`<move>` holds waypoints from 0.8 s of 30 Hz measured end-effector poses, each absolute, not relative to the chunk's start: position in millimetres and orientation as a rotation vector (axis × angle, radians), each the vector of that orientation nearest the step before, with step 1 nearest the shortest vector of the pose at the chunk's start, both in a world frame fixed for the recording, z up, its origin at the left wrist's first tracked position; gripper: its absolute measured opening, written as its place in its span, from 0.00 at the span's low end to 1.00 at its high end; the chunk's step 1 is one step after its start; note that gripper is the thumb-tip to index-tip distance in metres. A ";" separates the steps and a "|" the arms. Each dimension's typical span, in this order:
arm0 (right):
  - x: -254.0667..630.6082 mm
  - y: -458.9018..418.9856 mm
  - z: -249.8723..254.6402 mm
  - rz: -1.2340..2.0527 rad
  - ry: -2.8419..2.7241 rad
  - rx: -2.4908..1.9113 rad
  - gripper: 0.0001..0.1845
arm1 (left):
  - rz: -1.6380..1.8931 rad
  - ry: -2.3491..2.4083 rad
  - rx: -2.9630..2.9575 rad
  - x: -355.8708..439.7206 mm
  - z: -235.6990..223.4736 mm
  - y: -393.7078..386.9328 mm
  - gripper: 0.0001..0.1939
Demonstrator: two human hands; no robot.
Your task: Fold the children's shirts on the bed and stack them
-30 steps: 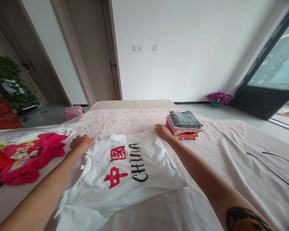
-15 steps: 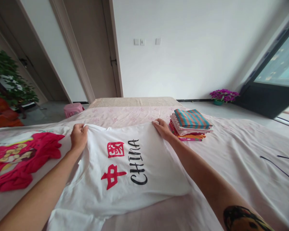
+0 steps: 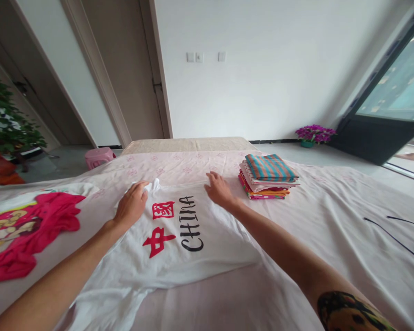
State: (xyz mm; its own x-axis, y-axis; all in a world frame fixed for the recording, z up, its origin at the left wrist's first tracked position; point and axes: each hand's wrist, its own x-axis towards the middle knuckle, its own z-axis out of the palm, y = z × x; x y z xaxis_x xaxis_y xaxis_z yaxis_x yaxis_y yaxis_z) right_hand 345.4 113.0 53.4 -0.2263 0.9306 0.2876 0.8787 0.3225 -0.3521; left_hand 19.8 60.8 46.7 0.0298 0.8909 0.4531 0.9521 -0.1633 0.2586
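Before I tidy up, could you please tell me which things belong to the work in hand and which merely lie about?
Belonging, apparently:
- white T-shirt, left hand and right hand at its far edge
- folded stack
- crumpled pink garment

Lying about:
- pink stool
- purple flowers
- leafy plant

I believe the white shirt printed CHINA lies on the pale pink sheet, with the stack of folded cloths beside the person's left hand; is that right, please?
Not quite: the head view shows the stack of folded cloths beside the right hand, not the left hand. The white shirt does lie on the pale pink sheet.
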 end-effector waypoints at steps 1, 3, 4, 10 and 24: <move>335.3 96.5 50.8 0.167 -2.239 -1.542 0.32 | -0.826 -1.900 -2.250 29.8 40.4 52.0 0.24; 318.6 64.9 42.6 0.227 -2.405 -1.432 0.36 | -0.788 -1.867 -2.315 42.0 24.0 36.5 0.28; 313.8 51.6 37.7 0.271 -2.482 -1.391 0.37 | -0.708 -1.894 -2.304 43.5 15.2 30.5 0.30; 347.9 32.2 21.6 0.215 -2.609 -1.429 0.38 | -0.219 -2.133 -2.089 12.4 -12.4 17.3 0.32; 422.8 -2.5 60.4 0.235 -2.277 -1.891 0.31 | -0.239 -1.994 -2.108 28.1 27.5 -30.1 0.23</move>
State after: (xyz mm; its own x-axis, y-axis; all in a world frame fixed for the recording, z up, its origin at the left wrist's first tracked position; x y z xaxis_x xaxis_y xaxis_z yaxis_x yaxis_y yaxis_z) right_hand 422.8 -2.5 60.4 -0.1798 0.9832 0.0320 0.9559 0.1823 -0.2301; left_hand 28.1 -30.1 27.5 0.0611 0.9599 0.2735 0.9974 -0.0480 -0.0544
